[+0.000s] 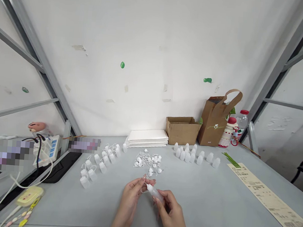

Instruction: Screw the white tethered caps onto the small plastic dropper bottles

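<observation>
Above the table (208, 195), your right hand (172, 213) is clamping a translucent bottle (155, 193); your left hand (131, 196) is working at its tip, grip contents unclear. Tip-handling is calling for steadiness. White caps (150, 173) are lying beyond.

Shows a small, slim, translucent white bottle (156, 194) with a narrow white tip (148, 186) and a thin pale loop (142, 190) beside it. Leans above the near part of the grey tabletop (207, 202), tip toward the left hand (132, 194), body in the right hand (171, 211).
</observation>
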The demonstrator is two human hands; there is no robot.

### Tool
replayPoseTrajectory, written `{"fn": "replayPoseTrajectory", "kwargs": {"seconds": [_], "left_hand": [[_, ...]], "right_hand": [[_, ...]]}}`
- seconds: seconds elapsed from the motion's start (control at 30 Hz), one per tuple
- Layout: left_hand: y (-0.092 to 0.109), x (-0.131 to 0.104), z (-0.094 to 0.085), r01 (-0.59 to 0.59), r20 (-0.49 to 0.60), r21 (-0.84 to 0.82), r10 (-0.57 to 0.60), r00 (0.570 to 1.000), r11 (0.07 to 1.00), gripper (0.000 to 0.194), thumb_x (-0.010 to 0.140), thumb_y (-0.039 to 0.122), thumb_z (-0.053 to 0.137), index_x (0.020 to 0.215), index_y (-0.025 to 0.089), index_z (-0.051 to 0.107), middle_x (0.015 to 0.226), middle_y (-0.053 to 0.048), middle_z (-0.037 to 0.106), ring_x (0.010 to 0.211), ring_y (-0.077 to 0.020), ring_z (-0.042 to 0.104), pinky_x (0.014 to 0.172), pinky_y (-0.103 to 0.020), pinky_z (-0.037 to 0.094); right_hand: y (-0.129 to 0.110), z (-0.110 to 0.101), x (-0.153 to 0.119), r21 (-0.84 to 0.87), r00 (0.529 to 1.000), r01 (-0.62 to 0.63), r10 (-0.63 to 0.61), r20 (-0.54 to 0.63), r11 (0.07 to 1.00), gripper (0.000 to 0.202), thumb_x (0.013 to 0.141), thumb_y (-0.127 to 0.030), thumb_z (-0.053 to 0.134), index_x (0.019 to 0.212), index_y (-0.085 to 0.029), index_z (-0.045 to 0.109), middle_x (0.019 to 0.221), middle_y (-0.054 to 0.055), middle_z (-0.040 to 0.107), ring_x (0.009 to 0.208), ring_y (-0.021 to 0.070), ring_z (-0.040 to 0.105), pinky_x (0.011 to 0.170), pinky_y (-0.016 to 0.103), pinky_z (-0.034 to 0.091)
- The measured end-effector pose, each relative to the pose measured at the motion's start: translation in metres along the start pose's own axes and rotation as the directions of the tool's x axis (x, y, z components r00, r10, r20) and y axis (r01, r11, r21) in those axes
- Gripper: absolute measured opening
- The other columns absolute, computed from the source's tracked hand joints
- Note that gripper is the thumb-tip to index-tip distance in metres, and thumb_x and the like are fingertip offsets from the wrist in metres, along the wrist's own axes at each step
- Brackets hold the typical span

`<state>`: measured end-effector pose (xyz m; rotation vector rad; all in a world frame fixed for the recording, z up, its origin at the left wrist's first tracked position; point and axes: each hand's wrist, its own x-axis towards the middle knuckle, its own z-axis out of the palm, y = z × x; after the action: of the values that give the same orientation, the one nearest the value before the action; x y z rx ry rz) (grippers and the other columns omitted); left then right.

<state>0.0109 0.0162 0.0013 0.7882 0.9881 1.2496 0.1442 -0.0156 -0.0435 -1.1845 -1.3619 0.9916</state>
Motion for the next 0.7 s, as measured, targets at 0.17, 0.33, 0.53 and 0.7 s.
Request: {"fn": "replayPoseTrajectory", "kwargs": {"seconds": [0.17,0.33,0.53,0.7], "left_hand": [[-0.006,0.001,0.002,-0.007,-0.047,0.042,0.009,0.999,0.999,0.028,0.061,0.041,0.071,0.066,0.013,0.071,0.08,-0.014,0.075,0.09,-0.0308,0.065,0.087,-0.04,0.044],[-0.015,0.0,0.008,-0.046,-0.099,0.023,0.048,0.994,0.999,0.026,0.063,0.04,0.07,0.067,0.014,0.072,0.08,-0.012,0.075,0.086,-0.0287,0.067,0.085,-0.039,0.046],[-0.015,-0.005,0.016,-0.054,-0.121,-0.098,0.042,0.992,0.994,0.032,0.06,0.037,0.073,0.083,0.015,0.072,0.093,-0.013,0.073,0.095,-0.0291,0.064,0.088,-0.039,0.045],[-0.012,-0.007,0.018,-0.043,-0.102,-0.078,0.035,0.994,0.996,0.037,0.053,0.029,0.079,0.086,0.017,0.071,0.102,-0.013,0.071,0.097,-0.0298,0.064,0.086,-0.038,0.047]], "right_hand": [[0.0,0.0,-0.001,-0.039,1.0,0.018,-0.018,-0.018,0.999,0.03,0.082,-0.044,0.051,0.086,-0.017,0.062,0.052,-0.004,0.052,0.046,0.012,0.046,0.046,0.021,0.039],[0.001,-0.002,-0.001,-0.092,0.999,0.033,-0.032,0.013,0.995,0.031,0.084,-0.044,0.049,0.088,-0.017,0.061,0.057,-0.002,0.054,0.051,0.0134,0.048,0.05,0.022,0.04],[0.004,0.006,-0.001,0.02,0.997,0.033,-0.032,-0.065,0.999,0.033,0.083,-0.049,0.047,0.088,-0.019,0.06,0.062,0.0,0.061,0.047,0.0126,0.048,0.045,0.021,0.039],[0.005,0.008,-0.002,0.109,0.993,0.049,-0.037,-0.111,0.993,0.034,0.082,-0.051,0.048,0.089,-0.02,0.06,0.064,0.001,0.064,0.043,0.0119,0.05,0.042,0.021,0.04]]}}
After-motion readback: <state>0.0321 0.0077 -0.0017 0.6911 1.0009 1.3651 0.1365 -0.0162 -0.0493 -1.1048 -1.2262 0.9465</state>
